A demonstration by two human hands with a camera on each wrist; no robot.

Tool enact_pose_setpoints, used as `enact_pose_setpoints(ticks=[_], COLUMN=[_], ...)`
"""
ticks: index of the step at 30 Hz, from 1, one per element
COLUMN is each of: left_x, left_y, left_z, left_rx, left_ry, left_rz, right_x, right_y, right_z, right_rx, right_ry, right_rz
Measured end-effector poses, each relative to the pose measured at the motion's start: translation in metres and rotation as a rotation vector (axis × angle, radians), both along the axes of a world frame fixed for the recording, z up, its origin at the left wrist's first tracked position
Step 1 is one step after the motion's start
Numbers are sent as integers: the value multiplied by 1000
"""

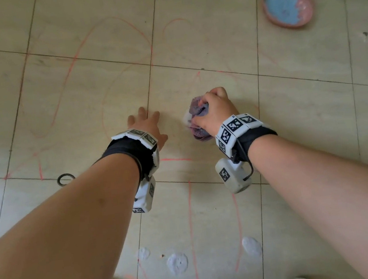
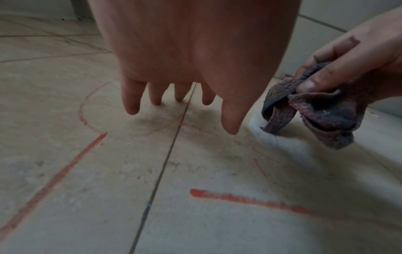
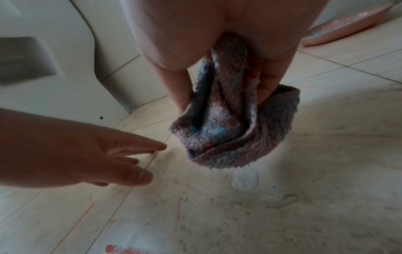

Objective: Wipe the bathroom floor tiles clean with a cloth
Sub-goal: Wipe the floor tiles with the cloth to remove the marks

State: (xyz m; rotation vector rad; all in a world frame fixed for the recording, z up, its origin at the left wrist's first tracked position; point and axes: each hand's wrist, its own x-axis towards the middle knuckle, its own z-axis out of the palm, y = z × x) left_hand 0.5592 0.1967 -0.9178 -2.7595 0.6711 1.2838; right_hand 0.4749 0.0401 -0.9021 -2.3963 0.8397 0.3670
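"What is on the left?"
"My left hand, fingers spread flat on the hard, smooth floor tiles with red marks."
"And the cloth?"
"Mid-frame, bunched in my right hand. It looks soft, fluffy and light, so I squeeze the middle."

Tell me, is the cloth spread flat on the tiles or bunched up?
Bunched up. The cloth is gathered in folds in the right hand, fingers curled round it; the wrist views show its lower folds hanging at the floor, not laid flat.
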Motion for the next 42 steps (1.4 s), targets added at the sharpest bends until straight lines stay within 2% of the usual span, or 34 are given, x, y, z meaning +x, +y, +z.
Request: enact_pose_setpoints(ticks=[5, 11, 15, 19, 23, 26, 27, 28, 29, 30, 31, 32, 34, 35, 38, 41, 42], left_x=[-1, 5, 3, 1, -1, 0, 1, 0, 0, 0, 0, 0, -1, -1, -2, -2, -1], left_y=[4, 2, 4, 6, 5, 3, 2, 2, 1, 1, 1, 1, 1, 1, -2, -7, -8], left_z=[-12, -13, -14, -20, -17, -11, -9, -9, -8, -8, -9, -9, -10, -9, -1, 6, 7], left_rx=[27, 54, 46, 31, 25, 10, 13, 20, 29, 36, 40, 42, 46, 51, 83, 102, 100], left_ry=[-23, -7, -2, -12, -7, -2, 0, -2, -6, -8, -6, -5, -7, -11, -27, -5, 4], left_rz=[-64, -111, -98, -66, -58, -60, -65, -76, -85, -89, -86, -85, -89, -91, -115, -121, -121], right_x=[-1, -14, -12, -4, -28, -50, -49, -46, -42, -39, -30, -20, -5, -3, -22, -53, -57], right_y=[1, 4, 7, 17, 17, -10, -18, -21, -22, -23, -22, -18, -8, -2, 15, -6, -18], right_z=[-12, -23, -28, -40, -49, -57, -60, -53, -54, -66, -66, -62, -64, -59, -54, -57, -62], right_rx=[-11, -86, -171, -142, -189, -236, -210, -98, 155, 320, 301, 131, -153, -148, -70, -135, -101], right_ry=[6, 152, 207, 223, 175, 224, 242, 244, 153, 9, -13, 165, 275, 237, 214, 188, 171], right_rz=[18, 110, 285, 399, 525, 444, 476, 562, 569, 567, 617, 551, 337, 310, 509, 424, 429])
